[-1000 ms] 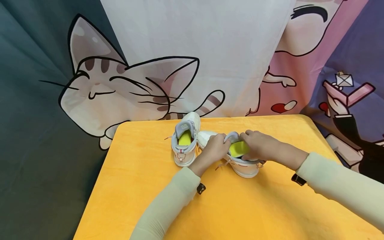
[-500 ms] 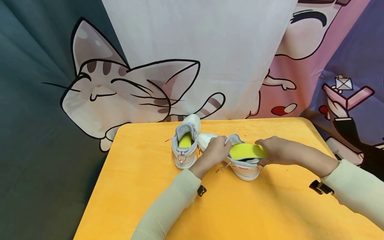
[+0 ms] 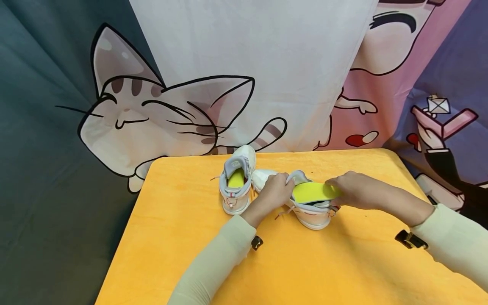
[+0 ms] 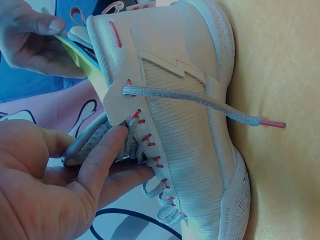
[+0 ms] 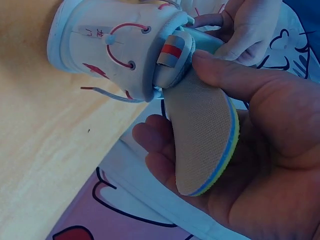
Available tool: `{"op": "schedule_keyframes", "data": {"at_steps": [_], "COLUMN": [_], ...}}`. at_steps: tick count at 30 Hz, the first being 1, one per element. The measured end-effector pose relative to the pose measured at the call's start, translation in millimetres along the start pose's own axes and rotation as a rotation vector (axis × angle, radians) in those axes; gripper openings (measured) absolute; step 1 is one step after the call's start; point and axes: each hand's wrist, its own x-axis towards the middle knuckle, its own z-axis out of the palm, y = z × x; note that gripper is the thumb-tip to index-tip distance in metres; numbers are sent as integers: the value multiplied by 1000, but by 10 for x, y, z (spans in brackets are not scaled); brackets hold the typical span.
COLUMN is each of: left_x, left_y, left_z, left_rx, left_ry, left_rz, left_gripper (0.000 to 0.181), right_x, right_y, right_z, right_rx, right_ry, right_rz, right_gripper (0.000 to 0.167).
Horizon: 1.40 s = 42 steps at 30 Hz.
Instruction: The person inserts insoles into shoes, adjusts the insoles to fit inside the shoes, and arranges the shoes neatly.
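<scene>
A white sneaker [image 3: 313,219] stands at an angle on the table, its toe toward the back left. My left hand [image 3: 275,189] pinches its grey padded tongue [image 4: 89,142] between thumb and fingers, beside the laces. My right hand [image 3: 356,190] grips the heel end of a yellow-green insole [image 3: 313,192], thumb on one face and fingers behind. That heel end sticks up out of the shoe's opening, while the front part is hidden inside. In the right wrist view the insole's beige mesh face [image 5: 200,130] and blue edge layer show.
To the left stands the matching white sneaker [image 3: 236,199], with a yellow-green insole [image 3: 236,178] inside; the two toes lie close together. Both are on a yellow-covered table [image 3: 183,237]. A cartoon-printed curtain [image 3: 297,76] hangs behind the table's back edge.
My right hand has moved right from the shoe's opening, drawing the insole's heel end up and out. The left hand stays at the tongue. Over the last half second almost nothing moves.
</scene>
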Motion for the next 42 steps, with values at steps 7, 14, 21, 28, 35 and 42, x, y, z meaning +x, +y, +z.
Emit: {"op": "schedule_keyframes", "data": {"at_steps": [7, 14, 21, 28, 35, 42], "left_x": [-2, 5, -6, -15, -2, 4], "left_y": [-14, 3, 14, 12, 4, 2], "left_z": [11, 2, 3, 0, 11, 15], "left_rx": [-7, -14, -29, -47, -27, -7], "left_ry": [1, -1, -18, -24, -14, -10], "left_rz": [6, 2, -17, 4, 21, 43], "left_gripper": [34, 34, 37, 37, 36, 36], "right_x": [-1, 5, 22, 31, 75, 118], "right_y": [7, 0, -80, -185, -248, -289], "right_z": [-8, 0, 21, 41, 86, 130], "right_rx": [-11, 19, 14, -17, -27, -57], "right_ry": [56, 109, 144, 161, 174, 215], "right_rz": [-33, -54, -46, -29, -35, -43], "right_gripper": [38, 33, 25, 17, 14, 6]}}
